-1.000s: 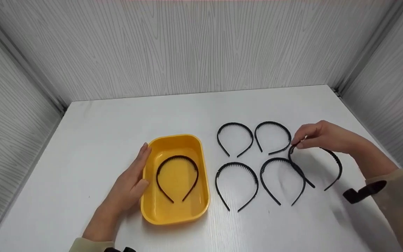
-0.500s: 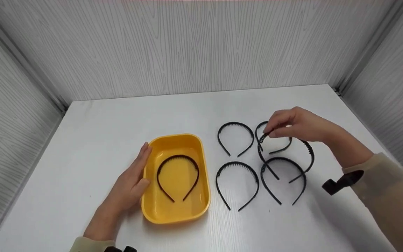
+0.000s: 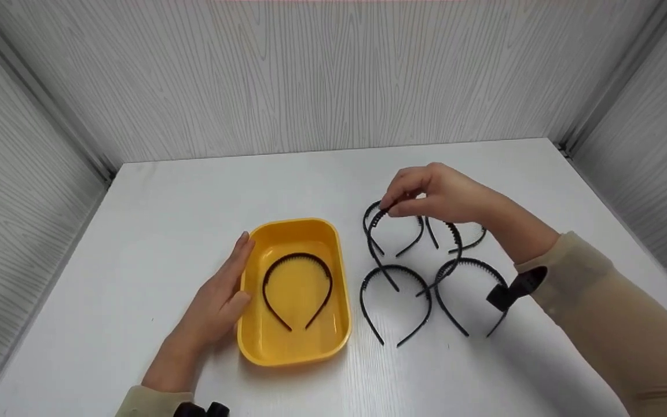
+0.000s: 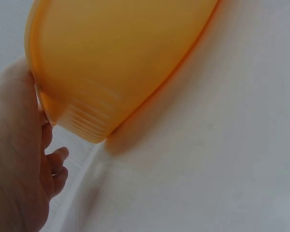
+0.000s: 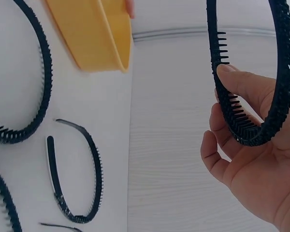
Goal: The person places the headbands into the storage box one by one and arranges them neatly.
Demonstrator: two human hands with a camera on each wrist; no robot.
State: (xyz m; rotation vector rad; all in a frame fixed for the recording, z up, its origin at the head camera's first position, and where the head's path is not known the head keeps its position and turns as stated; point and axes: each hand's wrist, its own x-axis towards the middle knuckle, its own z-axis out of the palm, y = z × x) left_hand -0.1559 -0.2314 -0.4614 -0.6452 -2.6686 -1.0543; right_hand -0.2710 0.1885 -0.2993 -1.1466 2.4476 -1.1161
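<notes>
My right hand [image 3: 443, 194] pinches a black toothed headband [image 5: 284, 58] near the top of its arch, between thumb and fingers. It hangs above the table, overlapping the headbands below it in the head view. My left hand [image 3: 215, 304] rests along the left side of a yellow tray [image 3: 284, 350], fingers fairly straight against its wall and thumb at the rim. Inside the tray lies another black headband [image 3: 297, 255], ends toward me. On the table lie a front-left headband [image 3: 396, 267] and a front-right headband [image 3: 472, 260]; the right hand partly covers two farther back.
The white table [image 3: 194, 197] is bounded by a grey wood-grain panel [image 3: 310, 75] at the back and similar panels at both sides. The loose headbands lie in two rows right of the tray.
My right hand has carried its headband leftward from the right of the group, passing over the others toward the tray. The left hand and tray have hardly moved.
</notes>
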